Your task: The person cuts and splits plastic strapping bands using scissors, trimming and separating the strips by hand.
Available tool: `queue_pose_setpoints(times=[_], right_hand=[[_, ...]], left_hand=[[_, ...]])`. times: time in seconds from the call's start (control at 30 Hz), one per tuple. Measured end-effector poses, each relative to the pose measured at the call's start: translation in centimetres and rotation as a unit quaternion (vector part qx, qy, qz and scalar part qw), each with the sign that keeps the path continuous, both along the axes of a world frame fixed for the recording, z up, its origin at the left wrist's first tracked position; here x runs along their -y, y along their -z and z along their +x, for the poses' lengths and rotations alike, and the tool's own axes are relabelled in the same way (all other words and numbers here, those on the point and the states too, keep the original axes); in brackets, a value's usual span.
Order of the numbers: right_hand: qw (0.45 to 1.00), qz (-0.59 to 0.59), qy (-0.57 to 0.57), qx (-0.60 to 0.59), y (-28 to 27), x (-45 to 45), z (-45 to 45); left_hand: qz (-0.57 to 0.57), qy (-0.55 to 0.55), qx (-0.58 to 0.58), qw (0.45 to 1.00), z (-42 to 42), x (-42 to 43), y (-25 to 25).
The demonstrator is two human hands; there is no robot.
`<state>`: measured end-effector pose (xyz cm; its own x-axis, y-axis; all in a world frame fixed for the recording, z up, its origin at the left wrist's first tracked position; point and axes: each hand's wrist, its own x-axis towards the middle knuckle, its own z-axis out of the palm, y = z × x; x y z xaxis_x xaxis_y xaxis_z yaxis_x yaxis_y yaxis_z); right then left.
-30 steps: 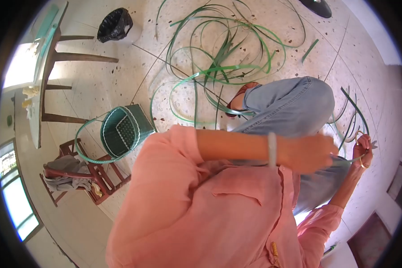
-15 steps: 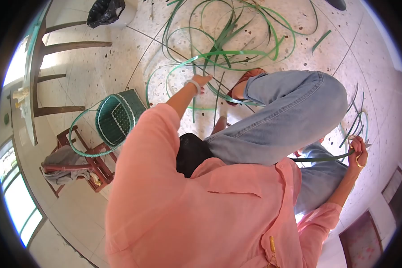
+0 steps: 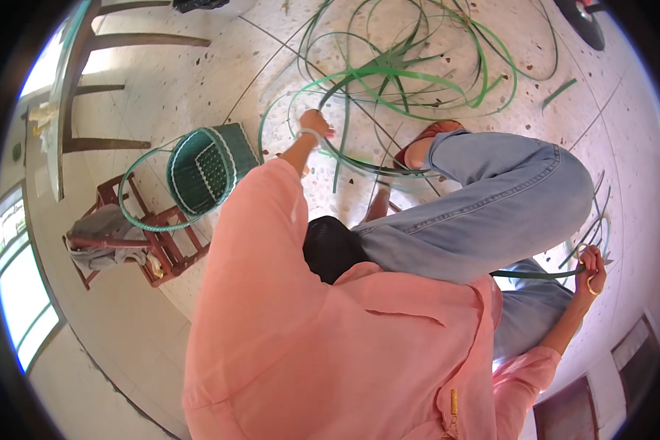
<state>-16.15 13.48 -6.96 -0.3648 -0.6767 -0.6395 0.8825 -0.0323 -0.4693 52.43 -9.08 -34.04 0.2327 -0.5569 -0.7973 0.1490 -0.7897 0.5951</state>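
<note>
My left hand [image 3: 316, 125], with a pale bracelet at the wrist, is closed round a dark green plastic strip [image 3: 333, 93]. This strip arcs from the tangle of green strips [image 3: 397, 61] on the floor to my fingers, and more of it curves towards my foot. At the right, beyond my knee, my right hand [image 3: 592, 273] grips scissors [image 3: 595, 287] with yellowish handle loops. The end of a dark green strip [image 3: 539, 275] is also in that hand; it runs left across my lower leg and passes behind my clothing.
A green woven basket [image 3: 243, 149] with white trim lies tilted by a reddish wooden stool [image 3: 180, 258] with grey cloth [image 3: 108, 229]. A wooden table [image 3: 72, 81] stands upper left. Short strips [image 3: 559, 93] lie on the speckled floor; a dark round object [image 3: 584, 22] is upper right.
My left hand has moved left, away from the tangle, drawing the dark green strip with it. My right hand keeps its hold. The whole view has shifted slightly.
</note>
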Motion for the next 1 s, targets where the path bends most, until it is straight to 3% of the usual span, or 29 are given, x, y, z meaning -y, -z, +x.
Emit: queue_pose_setpoints(times=[0.03, 0.07, 0.1, 0.13, 0.2, 0.33, 0.37, 0.4, 0.43, 0.47, 0.53, 0.6, 0.67, 0.8, 0.87, 0.93, 1.0], right_hand=[[1.000, -0.003, -0.009, -0.001, 0.1, 0.3, 0.0], [1.000, -0.005, -0.018, -0.002, 0.2, 0.3, -0.3], [0.999, -0.016, -0.039, -0.009, 0.7, 0.4, -0.9], [0.999, -0.013, -0.041, -0.008, 0.8, 0.5, -0.9], [0.999, -0.018, -0.042, 0.007, 0.8, 1.2, -0.6], [0.998, -0.032, -0.054, 0.027, 1.5, 2.2, -0.8], [0.999, -0.019, -0.046, 0.014, 1.2, 2.5, -0.3], [0.998, -0.025, -0.047, 0.016, 1.5, 2.3, -0.7], [0.998, -0.031, -0.057, 0.019, 1.9, 2.3, -1.1], [0.997, -0.035, -0.067, 0.022, 2.2, 2.1, -1.6], [0.998, -0.031, -0.059, 0.016, 2.1, 2.3, -1.6], [0.997, -0.031, -0.067, 0.012, 2.1, 2.1, -1.4], [0.997, -0.038, -0.066, 0.008, 1.8, 1.8, -1.2], [0.997, -0.041, -0.067, -0.018, 1.1, 1.4, -0.8], [0.996, -0.059, -0.068, -0.020, 0.9, 0.6, -1.3], [0.995, -0.070, -0.065, -0.033, 1.0, 0.0, -1.5], [0.996, -0.071, -0.033, -0.033, 0.6, -0.7, -1.4]], left_hand=[[-0.035, 0.173, 0.146, 0.973, 4.3, 1.0, 4.2], [-0.066, 0.292, 0.259, 0.918, 6.4, 1.3, 4.7], [-0.093, 0.387, 0.382, 0.834, 8.5, 1.5, 5.0], [-0.118, 0.431, 0.473, 0.759, 8.4, 1.8, 0.8], [-0.107, 0.464, 0.546, 0.690, 7.6, 2.1, -6.6], [-0.114, 0.440, 0.592, 0.666, 10.3, 3.9, -10.0], [-0.057, 0.321, 0.485, 0.812, 10.5, 4.5, -11.7], [0.000, 0.187, 0.353, 0.917, 10.6, 4.9, -13.1], [0.004, 0.070, 0.176, 0.982, 12.0, 5.7, -13.5], [0.000, 0.068, 0.176, 0.982, 13.7, 6.1, -14.2], [-0.061, -0.052, -0.139, 0.987, 15.7, 7.4, -17.9], [-0.089, -0.089, -0.216, 0.968, 16.3, 9.0, -23.1], [-0.157, -0.024, -0.276, 0.948, 16.9, 10.3, -28.8], [-0.243, 0.073, -0.240, 0.937, 13.6, 11.9, -39.9], [-0.286, 0.123, -0.193, 0.931, 12.2, 12.5, -42.1], [-0.323, 0.187, -0.301, 0.878, 12.0, 14.0, -44.0], [-0.355, 0.192, -0.257, 0.878, 10.9, 14.4, -45.4]])
